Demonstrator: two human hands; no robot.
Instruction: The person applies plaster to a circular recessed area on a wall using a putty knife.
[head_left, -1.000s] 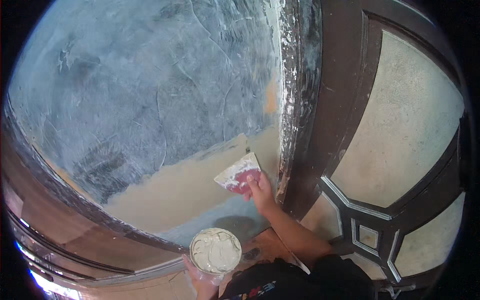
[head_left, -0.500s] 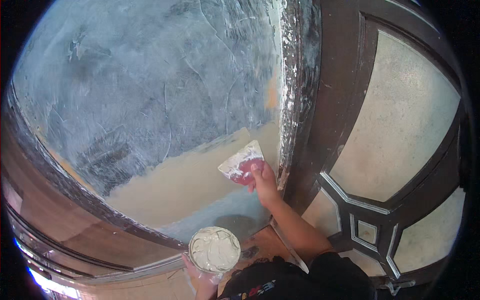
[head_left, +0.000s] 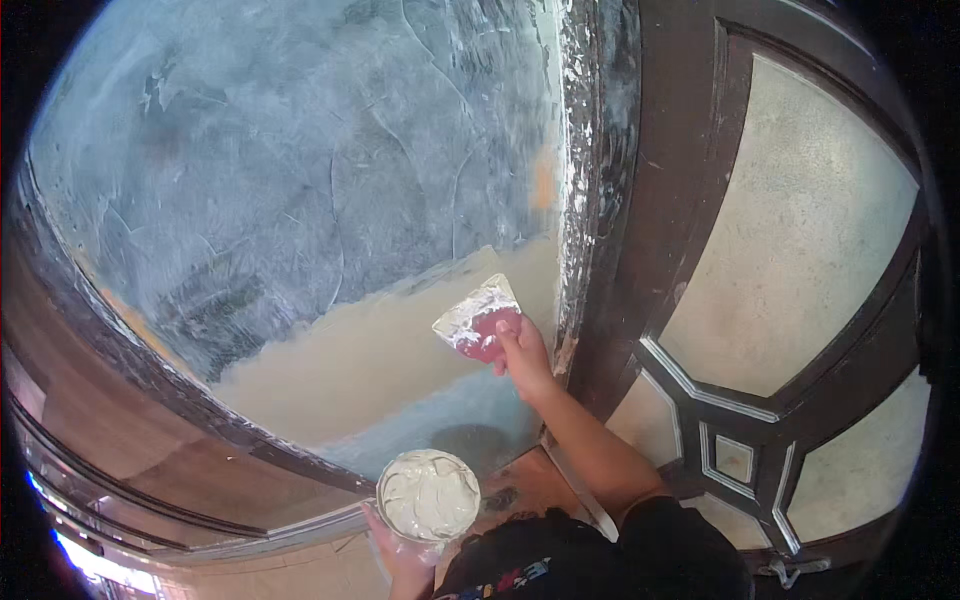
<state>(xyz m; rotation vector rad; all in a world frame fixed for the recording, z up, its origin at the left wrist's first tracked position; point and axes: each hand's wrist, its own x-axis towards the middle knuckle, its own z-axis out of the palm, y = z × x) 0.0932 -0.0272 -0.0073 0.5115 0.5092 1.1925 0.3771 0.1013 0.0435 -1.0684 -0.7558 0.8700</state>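
Note:
My right hand [head_left: 523, 357] grips a red plastic putty spreader [head_left: 486, 322], its broad blade smeared with white filler and turned up to the left. The spreader is held in front of a wall panel [head_left: 300, 180], over a smooth beige band of filler [head_left: 350, 362]. Above that band the panel is rough, mottled blue-grey. My left hand [head_left: 392, 548] holds a round tub [head_left: 428, 496] from below and the side, low in front of me. Thick off-white putty with swirl marks fills it; the tub hides part of the fingers.
A dark frame post [head_left: 590, 180] flecked with white edges the panel on the right. Beyond it stands a dark door [head_left: 690, 200] with pale inset panels and silver trim. A dark curved moulding [head_left: 200, 400] borders the lower left, above a tiled floor [head_left: 290, 578].
The right hand with the spreader has shifted slightly left and up, and the blade has tilted a little. The left hand and the tub have barely moved.

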